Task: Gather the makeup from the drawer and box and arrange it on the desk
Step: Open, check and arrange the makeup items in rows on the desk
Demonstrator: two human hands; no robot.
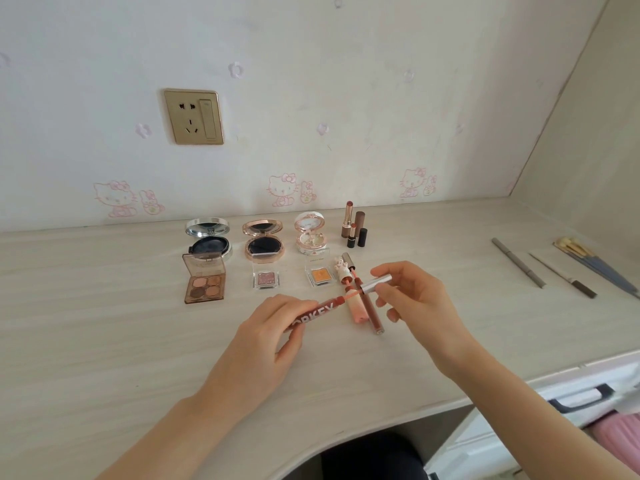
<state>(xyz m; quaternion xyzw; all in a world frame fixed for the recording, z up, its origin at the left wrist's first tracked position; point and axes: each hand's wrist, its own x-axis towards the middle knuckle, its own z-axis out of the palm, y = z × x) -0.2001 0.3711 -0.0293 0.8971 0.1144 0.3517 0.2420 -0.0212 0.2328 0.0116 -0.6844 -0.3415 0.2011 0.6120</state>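
Observation:
My left hand (266,327) grips a red lip gloss tube (320,311) with white lettering, just above the desk (104,341). My right hand (412,299) pinches its silver cap (375,284), pulled a short way off the tube, with the wand between them. Right behind lie a pale pink gloss tube (358,308) and a brown gloss tube (372,311). Three open round compacts (207,240) (264,242) (310,235) stand in a row at the back. In front of them lie a four-colour eyeshadow palette (204,284) and two single eyeshadows (266,279) (320,276). Uncapped lipsticks (353,225) stand at the back.
A grey pencil (517,263), a thinner pencil (562,277) and a bundle of brushes (595,268) lie at the desk's right. A white drawer unit (571,403) with a dark handle stands below the desk's right edge. A gold wall socket (194,116) sits above the desk.

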